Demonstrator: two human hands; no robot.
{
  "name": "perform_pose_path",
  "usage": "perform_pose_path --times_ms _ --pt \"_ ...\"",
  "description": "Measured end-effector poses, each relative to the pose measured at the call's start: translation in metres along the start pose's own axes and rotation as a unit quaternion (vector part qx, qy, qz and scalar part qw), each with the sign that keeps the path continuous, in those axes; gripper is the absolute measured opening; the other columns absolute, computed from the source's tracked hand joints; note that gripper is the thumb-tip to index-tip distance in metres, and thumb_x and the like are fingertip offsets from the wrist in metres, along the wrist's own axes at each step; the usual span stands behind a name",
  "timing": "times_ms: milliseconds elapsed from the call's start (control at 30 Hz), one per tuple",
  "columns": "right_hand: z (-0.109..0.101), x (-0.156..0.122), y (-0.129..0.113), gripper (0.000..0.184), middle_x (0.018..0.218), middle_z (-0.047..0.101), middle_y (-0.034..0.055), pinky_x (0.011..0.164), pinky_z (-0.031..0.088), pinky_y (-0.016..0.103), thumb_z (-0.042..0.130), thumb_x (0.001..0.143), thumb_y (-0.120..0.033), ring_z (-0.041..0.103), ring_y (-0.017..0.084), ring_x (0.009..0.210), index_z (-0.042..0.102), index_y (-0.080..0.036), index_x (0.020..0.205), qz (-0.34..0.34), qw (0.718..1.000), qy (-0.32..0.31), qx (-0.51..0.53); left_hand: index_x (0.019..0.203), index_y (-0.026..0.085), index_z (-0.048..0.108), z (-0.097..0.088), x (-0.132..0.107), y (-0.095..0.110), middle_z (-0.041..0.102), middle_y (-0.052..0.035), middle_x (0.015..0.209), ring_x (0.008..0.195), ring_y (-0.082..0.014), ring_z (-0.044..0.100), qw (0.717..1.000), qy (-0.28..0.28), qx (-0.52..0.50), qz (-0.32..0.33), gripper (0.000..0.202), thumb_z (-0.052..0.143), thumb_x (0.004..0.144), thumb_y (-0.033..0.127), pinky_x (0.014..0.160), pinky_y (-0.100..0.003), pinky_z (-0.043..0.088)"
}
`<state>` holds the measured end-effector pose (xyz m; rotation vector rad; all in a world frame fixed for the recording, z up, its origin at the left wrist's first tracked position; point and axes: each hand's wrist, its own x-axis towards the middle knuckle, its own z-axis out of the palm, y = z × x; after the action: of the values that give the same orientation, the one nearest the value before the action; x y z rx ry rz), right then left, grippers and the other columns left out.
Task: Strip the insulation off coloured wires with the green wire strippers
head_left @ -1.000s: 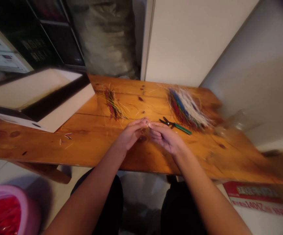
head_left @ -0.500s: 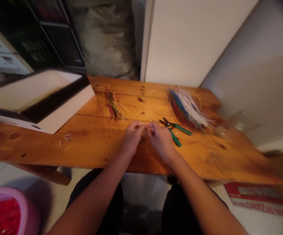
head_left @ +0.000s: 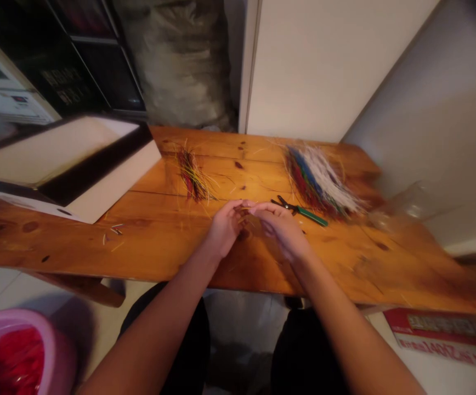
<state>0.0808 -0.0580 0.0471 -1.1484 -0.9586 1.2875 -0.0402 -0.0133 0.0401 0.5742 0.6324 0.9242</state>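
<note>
My left hand point(head_left: 224, 226) and my right hand point(head_left: 282, 226) meet at their fingertips just above the bench. Pinched between them is a thin yellow wire point(head_left: 246, 208), small and partly hidden by the fingers. Just past my right hand lies a pair of wire strippers point(head_left: 310, 215) with green handles, one handle covered by that hand. A small bundle of red, yellow and dark wires point(head_left: 192, 175) rests beyond my left hand. Farther right is a thicker bundle of white, blue, red and green wires point(head_left: 320, 178).
An open white and black box point(head_left: 114, 189) stands on the wooden bench point(head_left: 159, 247) at the left, with short wire scraps point(head_left: 117, 229) before it. On the floor are a pink tub point(head_left: 59, 351) of red material and a red and white carton point(head_left: 439, 337).
The fingers of both hands have loosened and straightened somewhat, and the right hand has turned, covering more of the strippers. The view has shifted slightly.
</note>
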Motion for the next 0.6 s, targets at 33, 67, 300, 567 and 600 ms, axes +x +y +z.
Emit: perform_pose_path --times_ms 33,67,300,567,600 --pt "-0.002 0.0 0.0 0.017 0.044 0.027 -0.0108 0.037 0.013 0.019 0.064 0.072 -0.028 0.017 0.004 0.039 0.054 -0.017 0.065 0.023 0.997 -0.044 0.058 0.07 0.014 0.063 0.0 0.0 0.0 0.063 0.0001 0.072 0.067 -0.0085 0.056 1.0 -0.021 -0.005 -0.013 0.016 0.05 0.076 0.021 0.062 -0.021 0.042" --pt "-0.004 0.0 0.001 0.019 0.042 0.026 -0.0112 0.036 0.012 0.018 0.064 0.073 -0.026 0.015 0.004 0.038 0.051 -0.017 0.062 0.043 0.989 -0.089 0.109 0.071 0.014 0.064 0.0 -0.001 0.0 0.064 -0.0003 0.074 0.068 -0.0088 0.057 0.999 -0.039 -0.011 -0.026 0.018 0.049 0.077 0.02 0.064 -0.021 0.042" --pt "-0.014 0.002 0.014 0.012 0.036 0.021 -0.0133 0.03 0.016 0.011 0.056 0.08 -0.016 0.007 0.003 0.033 0.056 -0.013 0.068 0.158 0.896 -0.22 0.352 0.07 0.01 0.066 0.004 -0.003 0.0 0.065 -0.0029 0.069 0.065 -0.0078 0.057 0.983 -0.092 -0.097 -0.124 0.026 0.042 0.08 0.012 0.069 -0.02 0.043" --pt "-0.017 0.008 0.034 0.014 0.039 0.016 -0.0129 0.029 0.019 0.009 0.047 0.084 -0.013 0.012 0.003 0.032 0.054 -0.014 0.072 0.184 0.856 -0.222 0.429 0.079 0.01 0.066 -0.007 0.002 -0.01 0.062 -0.0005 0.071 0.068 -0.006 0.054 0.987 -0.127 -0.022 -0.099 0.009 0.06 0.075 0.015 0.069 -0.018 0.039" --pt "-0.017 0.009 0.036 0.015 0.039 0.016 -0.0128 0.029 0.018 0.009 0.047 0.084 -0.013 0.012 0.003 0.032 0.054 -0.014 0.072 0.186 0.857 -0.219 0.429 0.078 0.01 0.066 -0.008 0.002 -0.011 0.061 -0.0005 0.072 0.069 -0.0062 0.054 0.988 -0.124 -0.014 -0.092 0.008 0.062 0.074 0.016 0.07 -0.019 0.039"
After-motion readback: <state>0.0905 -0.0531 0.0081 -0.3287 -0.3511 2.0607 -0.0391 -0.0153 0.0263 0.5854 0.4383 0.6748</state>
